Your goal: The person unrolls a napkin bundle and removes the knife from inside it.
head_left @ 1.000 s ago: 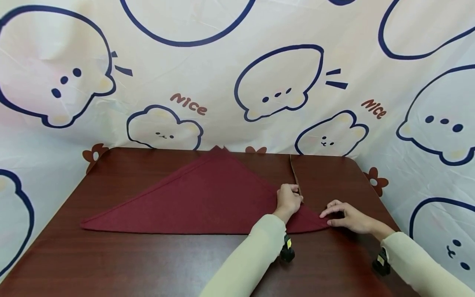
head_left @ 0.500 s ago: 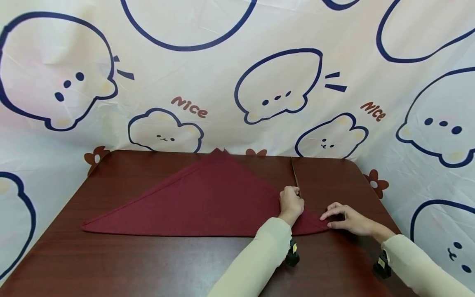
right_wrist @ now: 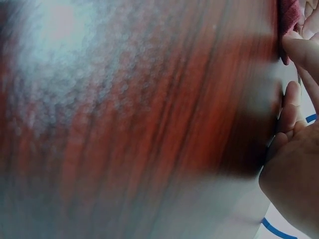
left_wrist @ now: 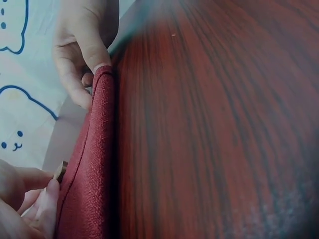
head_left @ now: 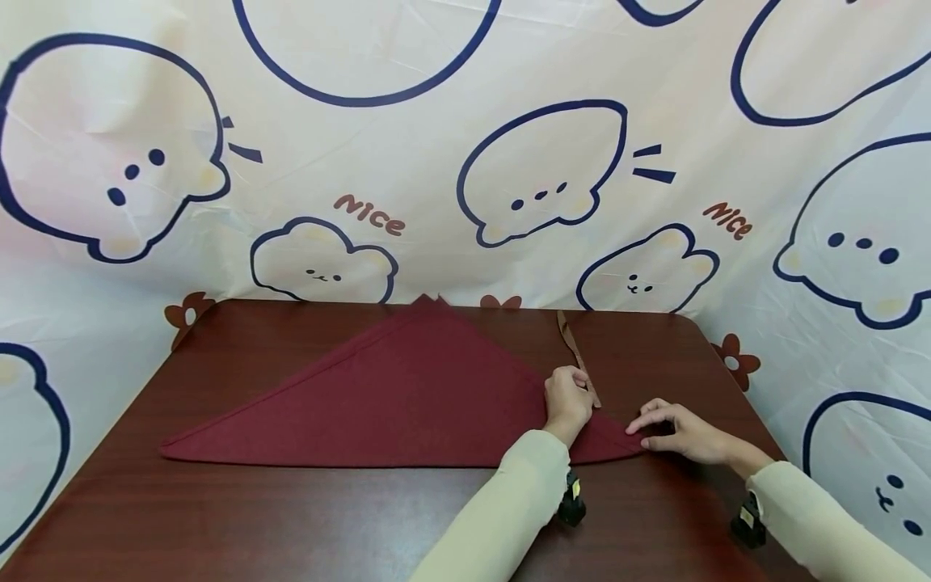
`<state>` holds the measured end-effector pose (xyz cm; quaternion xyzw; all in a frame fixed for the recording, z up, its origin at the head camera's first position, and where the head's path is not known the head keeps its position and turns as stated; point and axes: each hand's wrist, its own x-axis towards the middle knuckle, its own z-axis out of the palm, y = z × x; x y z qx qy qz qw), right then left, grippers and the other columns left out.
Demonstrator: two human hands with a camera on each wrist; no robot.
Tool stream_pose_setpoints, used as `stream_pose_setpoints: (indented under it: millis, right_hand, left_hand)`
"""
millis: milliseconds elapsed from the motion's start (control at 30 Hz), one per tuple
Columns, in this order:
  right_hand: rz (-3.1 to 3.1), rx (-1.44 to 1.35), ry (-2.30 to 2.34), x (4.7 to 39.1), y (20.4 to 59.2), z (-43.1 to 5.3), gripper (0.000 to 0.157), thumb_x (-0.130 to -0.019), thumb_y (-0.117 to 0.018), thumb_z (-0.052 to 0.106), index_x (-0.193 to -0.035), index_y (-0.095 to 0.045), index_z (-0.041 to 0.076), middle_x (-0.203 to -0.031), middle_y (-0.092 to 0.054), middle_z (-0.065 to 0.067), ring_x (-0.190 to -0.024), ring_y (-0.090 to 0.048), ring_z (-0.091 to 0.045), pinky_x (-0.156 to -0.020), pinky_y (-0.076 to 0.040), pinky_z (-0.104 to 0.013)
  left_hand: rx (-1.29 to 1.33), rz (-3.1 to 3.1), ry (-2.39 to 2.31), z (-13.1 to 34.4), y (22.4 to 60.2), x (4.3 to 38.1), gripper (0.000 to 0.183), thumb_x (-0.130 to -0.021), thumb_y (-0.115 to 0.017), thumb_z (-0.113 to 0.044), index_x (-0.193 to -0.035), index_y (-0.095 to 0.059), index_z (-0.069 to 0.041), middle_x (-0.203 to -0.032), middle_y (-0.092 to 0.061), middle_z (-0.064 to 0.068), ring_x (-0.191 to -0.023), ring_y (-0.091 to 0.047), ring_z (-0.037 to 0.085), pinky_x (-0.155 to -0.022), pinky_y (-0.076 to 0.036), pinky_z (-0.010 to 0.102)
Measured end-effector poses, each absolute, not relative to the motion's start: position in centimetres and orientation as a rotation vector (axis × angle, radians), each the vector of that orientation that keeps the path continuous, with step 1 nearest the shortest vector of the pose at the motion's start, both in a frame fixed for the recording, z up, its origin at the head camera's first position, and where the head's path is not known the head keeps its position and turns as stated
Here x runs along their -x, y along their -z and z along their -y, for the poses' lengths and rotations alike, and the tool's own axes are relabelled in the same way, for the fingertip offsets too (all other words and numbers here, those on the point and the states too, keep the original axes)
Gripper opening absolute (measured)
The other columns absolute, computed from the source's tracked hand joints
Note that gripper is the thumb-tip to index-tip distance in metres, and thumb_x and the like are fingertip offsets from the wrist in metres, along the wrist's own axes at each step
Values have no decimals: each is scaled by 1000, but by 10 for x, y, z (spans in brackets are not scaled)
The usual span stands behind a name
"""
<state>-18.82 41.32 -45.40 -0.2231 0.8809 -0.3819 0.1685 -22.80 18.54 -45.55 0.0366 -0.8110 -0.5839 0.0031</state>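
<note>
A dark red cloth (head_left: 407,396), folded into a wide triangle, lies flat with its peak toward the far table edge. Over its right slope, my left hand (head_left: 569,402) pinches a slim brown knife-shaped piece (head_left: 575,349) that points away from me. In the left wrist view, its end (left_wrist: 61,171) shows between thumb and fingers, right beside the cloth's edge. My right hand (head_left: 680,434) pinches the cloth's right corner between thumb and fingers. That corner (right_wrist: 289,22) shows at the upper right of the right wrist view.
A brown wooden table (head_left: 305,517) carries everything. White curtains (head_left: 407,153) with cartoon outlines rise behind it and along both sides. Small black cameras are strapped at both wrists, the left camera (head_left: 572,501) close over the tabletop.
In my left hand, the knife-shaped piece has turned from edge-on to show its flat side, its far end swinging slightly left. My right hand stays at the cloth's corner.
</note>
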Motion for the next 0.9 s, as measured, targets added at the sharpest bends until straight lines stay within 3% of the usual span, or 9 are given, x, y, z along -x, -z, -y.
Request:
stream_pose_setpoints:
  millis: [267, 433, 733, 900]
  right_hand:
    - [-2504, 634, 1096, 187, 453, -411, 19, -95, -70, 18, -113, -76, 13, -112, -53, -8, -101, -45, 0, -82, -41, -24]
    - [-2513, 676, 1096, 186, 454, -413, 19, -95, -69, 16, -113, -76, 13, -111, -53, -5, -101, -46, 0, -81, -41, -23]
    - [-2519, 749, 1089, 188, 456, -415, 19, -96, -69, 14, -114, -75, 14, -112, -53, -3, -101, -46, 1, -81, -40, -22]
    - [-2504, 755, 1104, 188, 456, -415, 20, -95, -69, 12, -114, -75, 12, -111, -52, -4, -101, -45, 1, -80, -40, -22]
  left_hand:
    - [-25, 2565, 1881, -177, 454, 228, 8, -87, -73, -3, -94, -75, -5, -89, -73, 6, -79, -63, 12, -72, -51, 23]
    - [24, 2599, 2014, -169, 448, 227, 13, -92, -67, -8, -103, -75, -6, -95, -73, 3, -89, -66, 14, -78, -53, 26]
    - [87, 2610, 2168, -155, 439, 222, 15, -95, -66, -14, -106, -73, -8, -96, -72, -3, -89, -62, 9, -78, -50, 27]
    - [44, 2553, 2348, -152, 438, 220, 20, -97, -65, -16, -113, -72, -6, -102, -73, -1, -94, -68, 20, -81, -55, 31]
